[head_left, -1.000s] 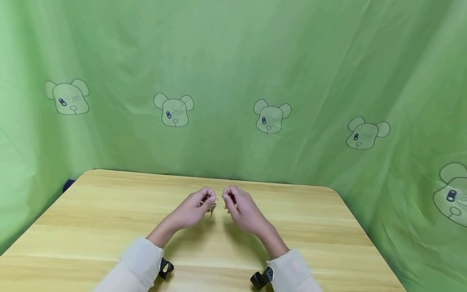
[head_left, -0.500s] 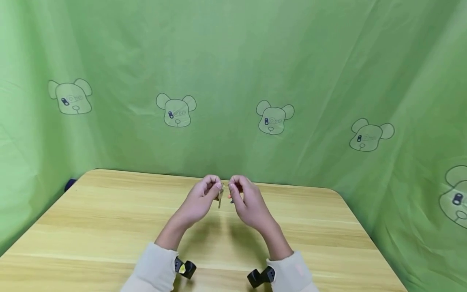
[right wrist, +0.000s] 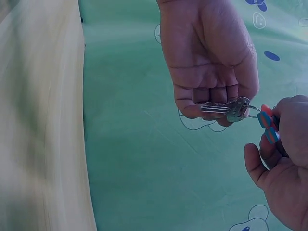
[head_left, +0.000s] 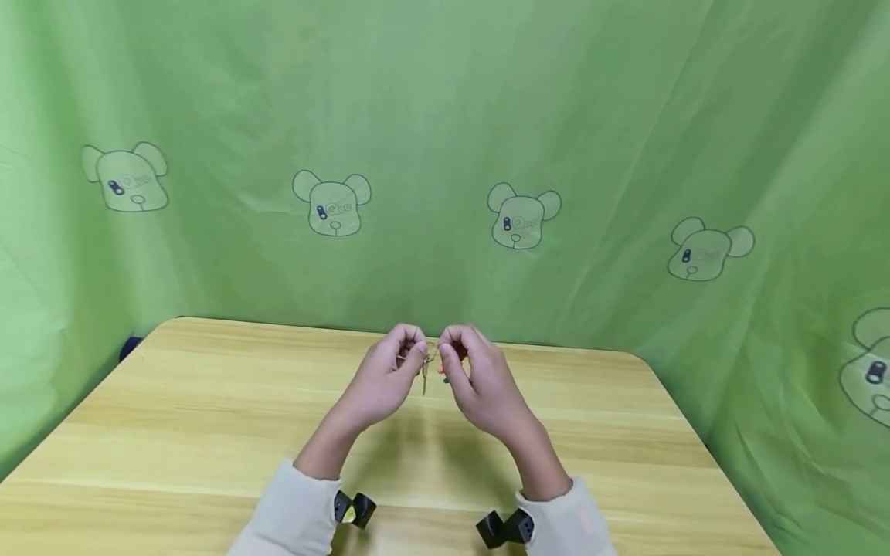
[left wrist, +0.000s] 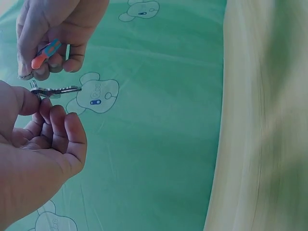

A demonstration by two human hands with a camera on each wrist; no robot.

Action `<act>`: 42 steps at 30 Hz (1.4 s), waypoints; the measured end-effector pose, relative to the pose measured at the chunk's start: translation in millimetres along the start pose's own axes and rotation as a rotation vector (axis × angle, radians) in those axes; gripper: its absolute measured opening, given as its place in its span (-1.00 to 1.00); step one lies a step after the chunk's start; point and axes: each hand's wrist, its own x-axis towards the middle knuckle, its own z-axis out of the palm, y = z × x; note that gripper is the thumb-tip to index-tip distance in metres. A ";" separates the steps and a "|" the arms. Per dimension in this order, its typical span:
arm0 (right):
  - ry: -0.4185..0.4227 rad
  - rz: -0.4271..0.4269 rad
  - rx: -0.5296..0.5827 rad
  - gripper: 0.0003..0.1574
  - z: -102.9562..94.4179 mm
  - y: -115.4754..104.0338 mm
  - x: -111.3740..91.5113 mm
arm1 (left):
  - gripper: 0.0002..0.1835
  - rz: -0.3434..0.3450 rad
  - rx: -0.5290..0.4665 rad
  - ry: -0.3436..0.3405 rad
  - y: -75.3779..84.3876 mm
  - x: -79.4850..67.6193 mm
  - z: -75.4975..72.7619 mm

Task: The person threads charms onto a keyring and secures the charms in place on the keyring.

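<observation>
Right at the centre is the key ring (right wrist: 253,111), raised above the table (head_left: 208,432), with the keys (right wrist: 236,109) on its left-hand side and an orange-and-blue trinket (right wrist: 268,127) on its right-hand side. The left hand (head_left: 382,378) pinches the keys close to the ring, thumb against forefinger, no gap there, the other fingers loosely bent. Across the ring, the right hand (head_left: 487,382) has thumb and forefinger drawn together, seemingly on the trinket's end; whether they nip the ring too, I can't tell.

It's fine fingertip work, and my call is that it wants a firm left pinch right beside the ring so nothing swivels, with the right fingertips making small, patient moves. Too hard a tug could twist the keys or make the ring slip. Tips to the side, too, so the ring stays visible.

Now the views: the head camera gives both arms and the table below the ring, but only specks of the trinket's colour. The right wrist view lays out the keys' blades and the ring's loop; the left wrist view shows the trinket's rounded orange end, with the ring largely lost between the fingers. How many keys there are, no view settles.
</observation>
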 end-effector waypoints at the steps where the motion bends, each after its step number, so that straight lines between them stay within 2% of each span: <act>1: 0.000 -0.008 -0.002 -0.91 0.1 -0.5 0.5 | -0.87 0.002 0.005 0.000 0.8 -0.4 0.2; 6: -0.011 -0.028 -0.010 -0.92 -0.4 -3.5 2.3 | -0.82 0.013 0.024 0.003 4.5 -1.6 0.0; 12: -0.039 -0.036 -0.066 -0.93 -3.5 -8.3 3.5 | -0.86 -0.001 0.048 0.032 10.3 -1.5 -2.0; 17: -0.046 -0.067 -0.129 -0.93 -4.0 -9.9 4.5 | -0.87 -0.020 0.055 0.037 34.5 -8.7 -6.0; 20: -0.040 -0.082 -0.159 -0.93 -3.8 -9.7 4.1 | -0.89 -0.008 0.052 0.034 43.9 -12.0 -7.6; 27: -0.010 -0.149 -0.206 -0.92 -4.0 -8.3 5.0 | -0.89 0.008 0.061 0.063 14.4 -3.6 -5.0; 35: 0.014 -0.177 -0.248 -0.95 -5.3 -8.3 4.2 | -0.93 0.003 0.087 0.106 19.3 -4.8 -3.4; 42: 0.013 -0.195 -0.318 -0.93 -5.1 -8.1 4.6 | -0.94 -0.040 0.119 0.154 23.8 -5.6 -2.1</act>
